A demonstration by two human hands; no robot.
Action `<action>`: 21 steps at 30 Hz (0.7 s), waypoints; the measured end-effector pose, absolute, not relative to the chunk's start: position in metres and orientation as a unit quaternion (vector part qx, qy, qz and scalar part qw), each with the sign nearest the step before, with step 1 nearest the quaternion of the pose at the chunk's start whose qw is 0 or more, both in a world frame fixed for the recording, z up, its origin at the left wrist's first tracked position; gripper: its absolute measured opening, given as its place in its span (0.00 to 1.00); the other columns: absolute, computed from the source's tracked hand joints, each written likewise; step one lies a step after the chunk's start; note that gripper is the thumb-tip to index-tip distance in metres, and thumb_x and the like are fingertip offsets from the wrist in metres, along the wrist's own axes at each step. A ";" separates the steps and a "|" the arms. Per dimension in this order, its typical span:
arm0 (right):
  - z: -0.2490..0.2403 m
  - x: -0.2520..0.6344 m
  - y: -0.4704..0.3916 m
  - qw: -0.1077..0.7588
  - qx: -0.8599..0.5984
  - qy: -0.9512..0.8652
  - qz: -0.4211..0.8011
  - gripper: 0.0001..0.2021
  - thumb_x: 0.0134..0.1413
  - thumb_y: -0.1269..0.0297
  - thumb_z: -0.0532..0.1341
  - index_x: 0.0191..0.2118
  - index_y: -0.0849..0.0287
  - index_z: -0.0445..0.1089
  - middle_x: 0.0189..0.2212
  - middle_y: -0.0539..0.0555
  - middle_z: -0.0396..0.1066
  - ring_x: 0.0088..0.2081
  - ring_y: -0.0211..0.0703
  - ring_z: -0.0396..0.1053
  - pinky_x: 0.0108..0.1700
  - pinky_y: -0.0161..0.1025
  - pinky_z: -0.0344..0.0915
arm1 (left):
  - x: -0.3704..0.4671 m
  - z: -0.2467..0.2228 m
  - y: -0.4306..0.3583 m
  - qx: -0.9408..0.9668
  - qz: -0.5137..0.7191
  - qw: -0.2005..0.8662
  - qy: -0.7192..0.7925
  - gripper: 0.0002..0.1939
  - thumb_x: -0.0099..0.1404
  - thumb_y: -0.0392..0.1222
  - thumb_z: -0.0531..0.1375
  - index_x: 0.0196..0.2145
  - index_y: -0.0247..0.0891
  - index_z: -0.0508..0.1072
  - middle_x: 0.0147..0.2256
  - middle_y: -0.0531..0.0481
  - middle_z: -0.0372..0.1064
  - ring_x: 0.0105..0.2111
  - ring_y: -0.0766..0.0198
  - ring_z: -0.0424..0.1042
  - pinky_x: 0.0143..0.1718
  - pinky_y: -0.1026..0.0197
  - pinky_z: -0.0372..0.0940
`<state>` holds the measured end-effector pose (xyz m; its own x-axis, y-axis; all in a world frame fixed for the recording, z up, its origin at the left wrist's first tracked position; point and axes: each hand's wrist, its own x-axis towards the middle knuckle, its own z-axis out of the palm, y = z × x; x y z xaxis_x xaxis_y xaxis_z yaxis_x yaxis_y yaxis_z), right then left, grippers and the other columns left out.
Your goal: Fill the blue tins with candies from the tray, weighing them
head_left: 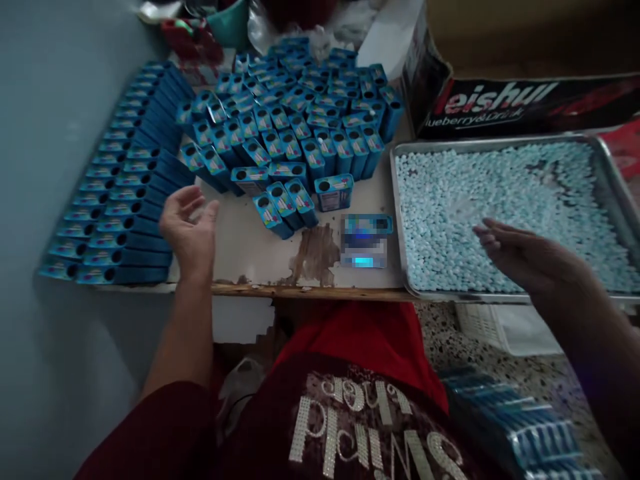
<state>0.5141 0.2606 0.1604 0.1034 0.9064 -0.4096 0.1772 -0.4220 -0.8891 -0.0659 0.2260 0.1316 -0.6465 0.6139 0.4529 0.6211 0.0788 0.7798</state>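
Note:
My left hand [189, 230] is held above the table's left part, beside stacked blue boxes [145, 207]. Its fingers are loosely curled, with the thumb apart, and I see nothing held. Over a metal tray [407, 283] of small pale-blue candy-like pieces [445, 247], my right hand [530, 257] has its fingers pressed together. A faint translucent shape [465, 210] lies just past the fingertips; I cannot make out whether they grip it. Between the hands, a blue box [370, 224] rests on a small device with a lit display [363, 261], partly blurred by pixels.
Many upright blue boxes with round top holes [290, 143] crowd the table's middle and back. A large cardboard carton [500, 103] stands behind the tray. Below the worn table edge [300, 292] are a white basket [483, 327] and more blue boxes [520, 420] on the floor.

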 end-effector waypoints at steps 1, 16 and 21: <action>0.160 0.508 0.254 0.330 -0.646 -0.404 0.557 0.10 0.54 0.60 0.78 0.39 0.53 0.81 0.41 0.63 0.81 0.30 0.42 0.70 0.26 0.36 0.72 | -0.059 0.137 0.222 -0.447 -0.539 0.031 -0.713 0.21 0.59 0.28 0.69 0.51 0.35 0.77 0.49 0.45 0.81 0.53 0.54 0.83 0.65 0.41 0.80; 0.197 0.441 0.294 0.213 -0.537 -0.559 0.595 0.23 0.55 0.40 0.82 0.37 0.54 0.79 0.25 0.49 0.71 0.22 0.36 0.63 0.23 0.37 0.56 | 0.085 0.120 0.188 -0.652 -0.482 -0.231 -0.537 0.22 0.79 0.43 0.71 0.67 0.49 0.76 0.60 0.45 0.80 0.61 0.51 0.83 0.70 0.43 0.79; 0.211 0.428 0.295 0.216 -0.518 -0.586 0.585 0.23 0.59 0.41 0.81 0.39 0.54 0.78 0.25 0.48 0.71 0.21 0.33 0.60 0.22 0.35 0.51 | 0.103 0.099 0.197 -0.639 -0.504 -0.305 -0.495 0.31 0.73 0.39 0.76 0.69 0.47 0.74 0.61 0.44 0.80 0.63 0.52 0.82 0.69 0.46 0.79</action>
<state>0.4279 0.2954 0.2108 -0.3708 0.8594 -0.3521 0.3542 -0.2197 -0.9090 0.1032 0.1968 0.0987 0.0034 0.9397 0.3419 0.3249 -0.3244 0.8883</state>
